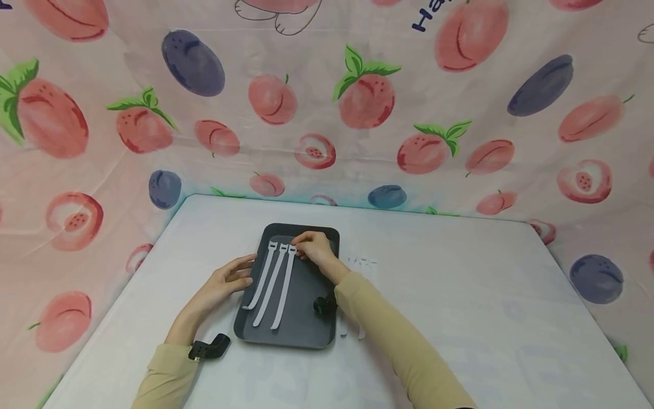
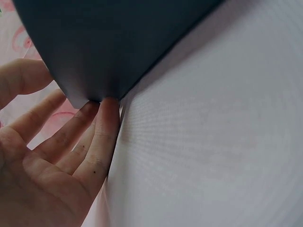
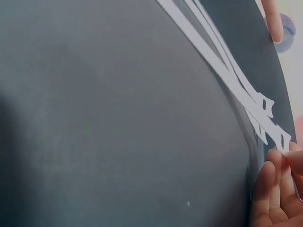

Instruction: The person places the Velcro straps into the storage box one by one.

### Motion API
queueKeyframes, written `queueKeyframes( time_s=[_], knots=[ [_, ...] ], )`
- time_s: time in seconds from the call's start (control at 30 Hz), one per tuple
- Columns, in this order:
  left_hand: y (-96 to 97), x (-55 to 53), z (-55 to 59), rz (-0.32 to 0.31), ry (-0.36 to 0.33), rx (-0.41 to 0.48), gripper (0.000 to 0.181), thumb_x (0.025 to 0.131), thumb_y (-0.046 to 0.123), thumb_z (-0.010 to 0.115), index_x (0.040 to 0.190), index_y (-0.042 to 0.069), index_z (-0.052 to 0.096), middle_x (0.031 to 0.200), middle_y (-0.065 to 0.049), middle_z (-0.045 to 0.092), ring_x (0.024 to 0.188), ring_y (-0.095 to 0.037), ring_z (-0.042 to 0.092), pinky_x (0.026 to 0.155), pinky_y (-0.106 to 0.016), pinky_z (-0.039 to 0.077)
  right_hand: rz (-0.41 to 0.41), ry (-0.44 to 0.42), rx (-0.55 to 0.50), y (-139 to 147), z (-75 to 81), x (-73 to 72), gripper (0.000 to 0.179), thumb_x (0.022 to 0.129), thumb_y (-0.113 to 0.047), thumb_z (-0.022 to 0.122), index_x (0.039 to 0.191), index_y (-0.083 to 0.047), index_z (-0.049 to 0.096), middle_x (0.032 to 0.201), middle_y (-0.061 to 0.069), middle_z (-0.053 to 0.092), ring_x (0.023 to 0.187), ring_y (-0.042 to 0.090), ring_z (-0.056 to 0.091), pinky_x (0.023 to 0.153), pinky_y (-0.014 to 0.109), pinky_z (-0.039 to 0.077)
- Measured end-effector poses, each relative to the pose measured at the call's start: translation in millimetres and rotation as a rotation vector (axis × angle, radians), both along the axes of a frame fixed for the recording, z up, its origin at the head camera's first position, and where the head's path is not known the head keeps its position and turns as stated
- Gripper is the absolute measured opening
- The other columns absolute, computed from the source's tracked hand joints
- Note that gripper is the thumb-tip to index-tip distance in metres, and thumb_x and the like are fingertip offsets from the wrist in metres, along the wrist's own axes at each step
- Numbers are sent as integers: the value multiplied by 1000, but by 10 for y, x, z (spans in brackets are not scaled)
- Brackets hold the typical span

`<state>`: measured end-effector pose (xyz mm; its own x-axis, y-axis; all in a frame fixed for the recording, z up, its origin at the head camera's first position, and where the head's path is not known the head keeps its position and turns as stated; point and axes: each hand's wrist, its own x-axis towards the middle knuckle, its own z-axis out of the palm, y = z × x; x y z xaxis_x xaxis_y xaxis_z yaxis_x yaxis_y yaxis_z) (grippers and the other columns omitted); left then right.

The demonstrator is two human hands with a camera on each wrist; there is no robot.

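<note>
Three white hook-and-loop cable ties lie side by side, slotted heads at the far end, in a dark grey tray [image 1: 306, 335]. My right hand [image 1: 314, 248] pinches the head of the rightmost cable tie [image 1: 284, 289] between thumb and fingers. The right wrist view shows this slotted head [image 3: 283, 139] at the fingertips. To its left are the middle cable tie [image 1: 270, 287] and the leftmost cable tie [image 1: 260, 278]. My left hand [image 1: 225, 282] rests against the tray's left side, its fingers extended; in the left wrist view the fingertips touch the outer wall [image 2: 80, 56].
More white cable ties [image 1: 364, 263] lie on the white table [image 1: 460, 295] right of the tray, partly hidden by my right forearm. A black wrist camera [image 1: 325, 305] overlaps the tray's right side. A fruit-print cloth [image 1: 317, 68] hangs behind the table.
</note>
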<state>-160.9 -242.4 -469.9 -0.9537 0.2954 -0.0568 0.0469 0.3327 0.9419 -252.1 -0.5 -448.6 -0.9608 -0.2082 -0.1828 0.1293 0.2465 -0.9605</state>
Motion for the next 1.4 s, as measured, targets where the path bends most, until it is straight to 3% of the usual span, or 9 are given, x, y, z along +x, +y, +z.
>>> queueKeyframes(
  time_s=[0.33, 0.67, 0.9, 1.03, 1.27, 1.4],
  knots=[
    [0, 3, 14, -8, 6, 9, 58, 95, 17, 59, 148, 13, 37, 148, -23, 42, 133, -42, 45, 99, -30, 42, -38, -1, 3, -16, 3, -2, 16, 90, 0, 57, 97, 2, 71, 90, 15, 70, 63, 10, 59, 62, 25, 54],
    [13, 8, 13, -5, -6, 9, 58, 95, 19, 59, 149, 14, 36, 148, -23, 41, 133, -43, 45, 106, -53, 37, 26, -52, 20, 70, 7, -48, 18, 91, -5, 59, 104, 0, 70, 93, 15, 71, 68, 11, 63, 68, 26, 56],
    [2, 3, 9, 5, -12, -4, 59, 95, 21, 60, 149, 15, 37, 148, -21, 42, 133, -40, 46, 104, -43, 40, 114, -100, 41, 161, 74, -40, 21, 94, -8, 57, 112, -1, 66, 108, 18, 68, 88, 24, 68, 79, 31, 57],
    [1, 0, 0, 3, -5, -5, 59, 95, 21, 60, 149, 15, 37, 148, -21, 42, 133, -41, 45, 104, -44, 40, 146, -87, 51, 185, 106, -15, 23, 95, -7, 56, 115, 0, 64, 115, 20, 65, 100, 30, 66, 84, 34, 56],
    [10, 12, 0, 13, 1, -27, 59, 95, 20, 59, 149, 16, 36, 148, -21, 42, 133, -41, 45, 105, -47, 39, 190, -62, 71, 223, 173, 42, 25, 93, -7, 58, 117, 0, 63, 119, 18, 64, 106, 30, 64, 88, 34, 55],
    [21, 14, 16, 18, -11, -25, 59, 95, 20, 60, 149, 17, 37, 148, -20, 43, 133, -39, 46, 102, -36, 41, 223, -34, 94, 255, 217, 66, 26, 93, -6, 59, 118, 1, 62, 120, 18, 63, 108, 30, 63, 88, 35, 55]
  ],
)
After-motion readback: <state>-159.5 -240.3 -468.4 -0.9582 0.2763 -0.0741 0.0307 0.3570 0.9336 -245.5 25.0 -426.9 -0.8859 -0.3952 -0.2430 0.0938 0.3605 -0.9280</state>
